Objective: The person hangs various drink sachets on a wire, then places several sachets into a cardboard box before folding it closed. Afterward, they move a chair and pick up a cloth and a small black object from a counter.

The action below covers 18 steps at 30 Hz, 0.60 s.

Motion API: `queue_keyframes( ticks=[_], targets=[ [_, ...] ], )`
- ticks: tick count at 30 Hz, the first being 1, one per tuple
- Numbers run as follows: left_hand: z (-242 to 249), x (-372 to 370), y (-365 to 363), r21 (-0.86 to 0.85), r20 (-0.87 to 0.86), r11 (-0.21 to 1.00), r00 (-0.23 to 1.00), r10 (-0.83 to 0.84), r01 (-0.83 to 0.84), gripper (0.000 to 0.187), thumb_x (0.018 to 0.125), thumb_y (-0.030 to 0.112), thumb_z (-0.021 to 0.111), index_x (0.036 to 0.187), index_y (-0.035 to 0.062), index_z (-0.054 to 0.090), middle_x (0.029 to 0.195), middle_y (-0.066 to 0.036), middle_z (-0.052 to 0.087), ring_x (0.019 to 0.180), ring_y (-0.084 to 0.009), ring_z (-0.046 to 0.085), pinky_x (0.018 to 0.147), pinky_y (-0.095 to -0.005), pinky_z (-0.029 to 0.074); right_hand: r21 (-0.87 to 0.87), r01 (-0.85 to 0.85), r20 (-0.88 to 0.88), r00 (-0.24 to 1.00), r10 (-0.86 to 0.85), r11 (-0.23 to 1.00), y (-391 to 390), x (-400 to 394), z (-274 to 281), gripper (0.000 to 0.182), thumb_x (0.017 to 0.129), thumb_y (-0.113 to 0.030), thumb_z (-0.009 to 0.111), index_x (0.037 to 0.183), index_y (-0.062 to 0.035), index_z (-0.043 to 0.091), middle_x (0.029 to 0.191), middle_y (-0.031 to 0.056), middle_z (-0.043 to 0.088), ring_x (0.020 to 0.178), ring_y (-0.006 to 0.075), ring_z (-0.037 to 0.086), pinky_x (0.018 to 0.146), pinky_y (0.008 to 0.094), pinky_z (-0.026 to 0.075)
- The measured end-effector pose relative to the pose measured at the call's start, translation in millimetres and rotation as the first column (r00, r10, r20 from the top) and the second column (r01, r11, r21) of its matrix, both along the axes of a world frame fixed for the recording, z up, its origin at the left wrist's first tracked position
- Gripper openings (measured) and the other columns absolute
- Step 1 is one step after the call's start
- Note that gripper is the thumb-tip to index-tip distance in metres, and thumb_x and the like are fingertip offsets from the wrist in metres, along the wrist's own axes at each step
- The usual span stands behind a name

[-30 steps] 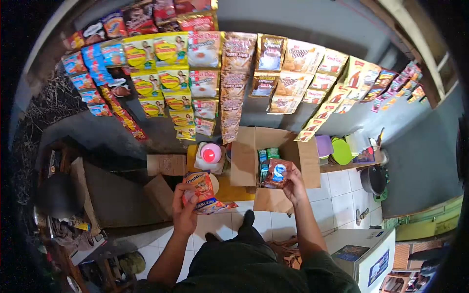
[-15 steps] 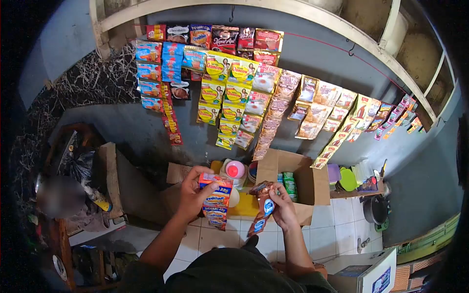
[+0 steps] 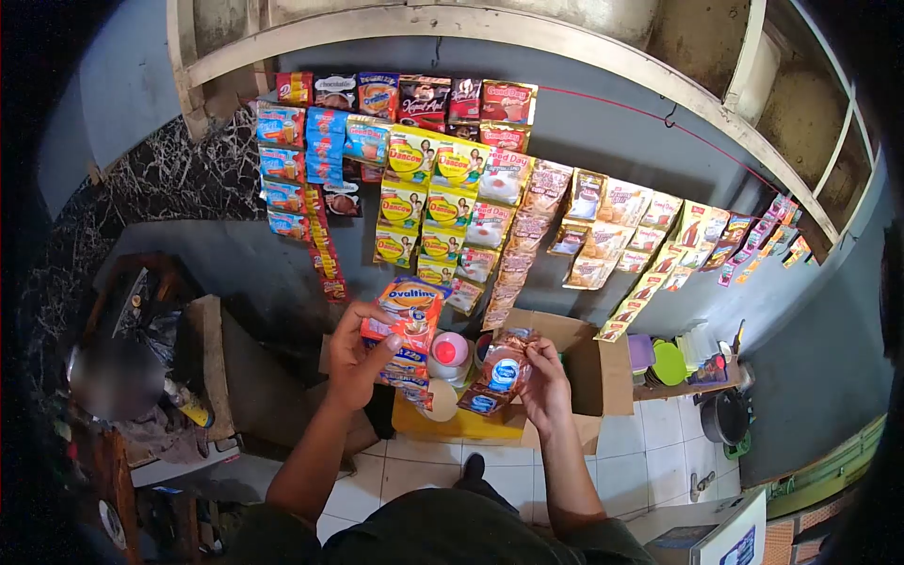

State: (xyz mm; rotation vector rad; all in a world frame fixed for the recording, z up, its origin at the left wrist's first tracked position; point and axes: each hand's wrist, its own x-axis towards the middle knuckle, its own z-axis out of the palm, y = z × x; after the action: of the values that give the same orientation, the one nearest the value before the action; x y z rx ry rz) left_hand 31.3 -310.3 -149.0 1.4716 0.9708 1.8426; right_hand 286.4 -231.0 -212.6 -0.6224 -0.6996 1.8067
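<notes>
My left hand [image 3: 356, 360] is closed on a strip of orange and blue Ovaltine sachets [image 3: 411, 315], thumb across the front. Its top sachet faces me, and more sachets hang folded below. Pinched in my right hand [image 3: 547, 384] is a strip of brown sachets [image 3: 504, 372] with a round blue and white logo, hanging slightly tilted. The two strips are apart, in front of my body. Ahead on the wall, yellow Dancow sachets [image 3: 407, 200] and Good Day sachets [image 3: 506, 176] hang in strips from a red string [image 3: 603, 97].
An opened cardboard box [image 3: 614, 377] stands behind my right hand. A pink container [image 3: 449, 349] and a yellow surface [image 3: 452, 424] lie beyond the strips. Green and purple plastic ware [image 3: 669, 354] sits at right. A wooden frame [image 3: 527, 21] runs overhead; a person's blurred head is at left.
Both strips have been raised and turned, so the top Ovaltine sachet and the brown sachets' logo face me more. My view has tilted, and the wall display sits lower.
</notes>
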Motion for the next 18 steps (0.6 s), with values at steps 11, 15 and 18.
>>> queue_keyframes(
  ticks=[11, 15, 18],
  targets=[
    [-6, 37, 74, -0.006, 0.101, 1.000, 0.995, 0.027, -0.026, 0.022, 0.082, 0.002, 0.065, 0.098, 0.0053, 0.052, 0.095, -0.003, 0.053, 0.092, -0.0092, 0.052, 0.084, -0.0255, 0.041, -0.109, -0.134, -0.162, 0.980, 0.115, 0.985, 87, 45, 22, 0.043, 0.087, -0.014, 0.055, 0.128, -0.0042, 0.047, 0.114, 0.0080, 0.060, 0.101, 0.0197, 0.061, 0.090, 0.0355, 0.049],
    [-2, 59, 99, 0.012, 0.166, 1.000, 0.986, 0.002, -0.004, 0.022, 0.082, 0.002, 0.065, 0.099, 0.0051, 0.051, 0.095, -0.003, 0.054, 0.092, -0.0095, 0.053, 0.084, -0.0257, 0.041, 0.117, -0.239, 0.002, 0.971, 0.241, 0.964, 110, 52, 56, 0.037, 0.089, -0.014, 0.058, 0.123, -0.0026, 0.050, 0.099, 0.0074, 0.063, 0.084, 0.0172, 0.063, 0.076, 0.0314, 0.053],
    [-10, 66, 114, -0.010, 0.202, 1.000, 0.979, -0.018, 0.020, 0.022, 0.082, 0.002, 0.065, 0.099, 0.0049, 0.051, 0.095, -0.004, 0.055, 0.093, -0.0100, 0.054, 0.084, -0.0260, 0.042, 0.255, -0.197, 0.101, 0.979, 0.177, 0.947, 129, 56, 67, 0.044, 0.088, -0.011, 0.060, 0.128, -0.0017, 0.046, 0.105, 0.0080, 0.062, 0.087, 0.0168, 0.064, 0.076, 0.0331, 0.054]
  ],
)
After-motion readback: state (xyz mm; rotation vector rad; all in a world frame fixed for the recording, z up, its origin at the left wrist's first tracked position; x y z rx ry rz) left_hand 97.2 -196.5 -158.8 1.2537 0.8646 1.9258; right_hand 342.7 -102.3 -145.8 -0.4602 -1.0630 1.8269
